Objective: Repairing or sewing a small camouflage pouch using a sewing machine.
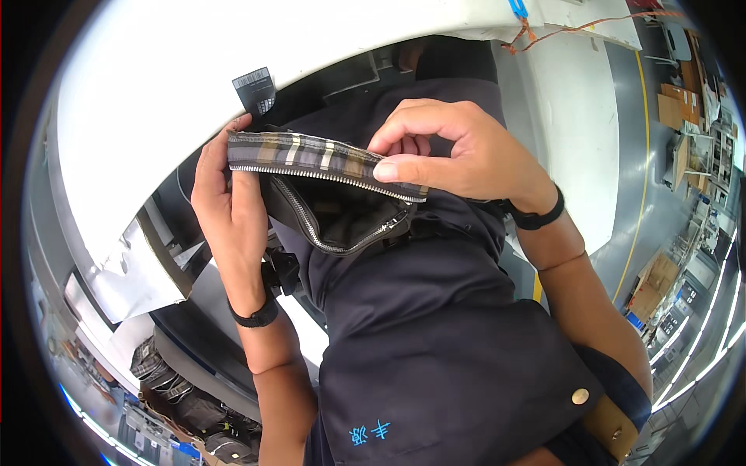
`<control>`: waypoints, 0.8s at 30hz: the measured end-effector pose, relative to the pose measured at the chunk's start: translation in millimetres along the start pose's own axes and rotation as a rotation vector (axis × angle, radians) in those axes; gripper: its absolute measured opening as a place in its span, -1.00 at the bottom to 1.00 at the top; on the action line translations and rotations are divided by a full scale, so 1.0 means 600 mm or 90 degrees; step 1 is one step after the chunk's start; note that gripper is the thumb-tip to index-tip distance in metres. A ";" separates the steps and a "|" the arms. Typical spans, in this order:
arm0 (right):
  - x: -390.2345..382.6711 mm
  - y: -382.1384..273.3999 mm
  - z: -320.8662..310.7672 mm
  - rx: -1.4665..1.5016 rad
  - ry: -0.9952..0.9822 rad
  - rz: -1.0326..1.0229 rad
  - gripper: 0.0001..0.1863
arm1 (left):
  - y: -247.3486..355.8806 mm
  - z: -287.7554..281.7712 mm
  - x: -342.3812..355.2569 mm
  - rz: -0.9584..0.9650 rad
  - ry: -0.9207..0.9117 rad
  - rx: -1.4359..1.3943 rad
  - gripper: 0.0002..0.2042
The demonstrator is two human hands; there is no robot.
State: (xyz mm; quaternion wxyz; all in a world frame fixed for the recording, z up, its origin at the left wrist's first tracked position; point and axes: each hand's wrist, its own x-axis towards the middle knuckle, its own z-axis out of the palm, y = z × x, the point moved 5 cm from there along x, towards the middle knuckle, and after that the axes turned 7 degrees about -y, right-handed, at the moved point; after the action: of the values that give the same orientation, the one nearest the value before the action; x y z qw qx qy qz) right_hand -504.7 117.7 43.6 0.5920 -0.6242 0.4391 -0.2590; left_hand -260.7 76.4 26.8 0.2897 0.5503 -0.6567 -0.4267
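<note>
Between my hands is a black bag with its metal zipper undone, so the dark inside shows. A plaid strip in brown, black and white runs along its upper edge, above one row of zipper teeth. My left hand grips the left end of that edge, the thumb in front and fingers partly hidden behind. My right hand pinches the plaid edge towards its right end between thumb and curled fingers. A black tag with a barcode sticks up beyond my left fingertips. The bag's underside is hidden against my dark apron.
A white tabletop curves across the far side and left. An orange cord with a blue clip lies at its far right edge. Plaid and black bags are piled at lower left. Cardboard boxes stand beyond the aisle at right.
</note>
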 end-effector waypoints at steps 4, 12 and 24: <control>-0.003 0.004 0.009 -0.018 0.045 0.002 -0.87 | -0.003 -0.002 -0.005 -0.005 -0.009 0.011 -0.58; -0.002 0.022 0.010 0.134 0.041 0.068 -0.82 | -0.019 0.001 -0.009 -0.037 -0.037 -0.036 -0.61; -0.002 0.025 0.008 0.166 0.027 0.067 -0.83 | -0.028 0.005 -0.008 -0.052 -0.051 -0.038 -0.63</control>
State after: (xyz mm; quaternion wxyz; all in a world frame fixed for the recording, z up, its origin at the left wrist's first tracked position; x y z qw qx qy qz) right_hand -504.9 122.7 28.9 0.6717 -0.5124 0.4458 -0.2957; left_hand -254.2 81.3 11.0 0.2619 0.5503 -0.6318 -0.4790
